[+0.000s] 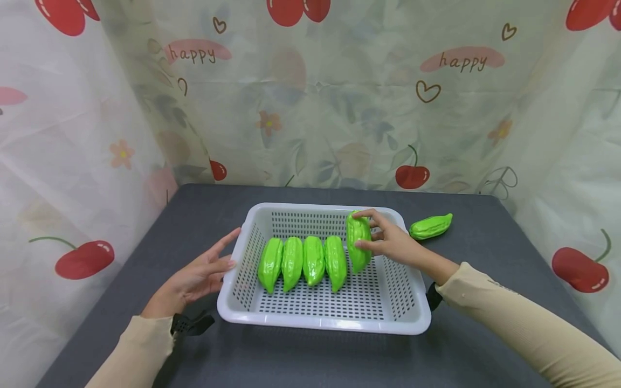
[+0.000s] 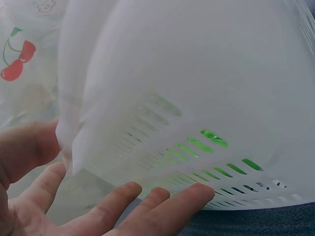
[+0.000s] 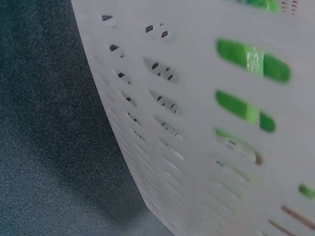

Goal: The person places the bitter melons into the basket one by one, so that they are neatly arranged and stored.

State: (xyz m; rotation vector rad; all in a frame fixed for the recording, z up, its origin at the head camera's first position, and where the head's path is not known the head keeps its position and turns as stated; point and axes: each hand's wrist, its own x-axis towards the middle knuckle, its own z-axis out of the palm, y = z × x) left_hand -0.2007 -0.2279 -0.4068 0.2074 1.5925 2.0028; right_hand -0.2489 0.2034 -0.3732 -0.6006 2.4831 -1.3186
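A white slotted plastic basket (image 1: pixel 320 322) stands on the table. Several shiny green bitter melons (image 1: pixel 313 261) lie side by side in its left half and middle. Inside the basket, to the right of that row, my right hand (image 1: pixel 388 240) grips another bitter melon (image 1: pixel 358 242) between thumb and fingers, upper end tilted up. My left hand (image 1: pixel 199 275) touches the basket's left side with extended fingers (image 2: pixel 167 211), at the rim and along the outer wall. The right wrist view shows mostly the basket's wall (image 3: pixel 197 98), with green through its slots; most of my right hand is hidden there.
One more bitter melon (image 1: pixel 430 226) lies on the dark grey table (image 1: pixel 301 361), beyond the basket's right rim. A printed curtain (image 1: pixel 320 108) with cherries and hearts closes off the back and both sides.
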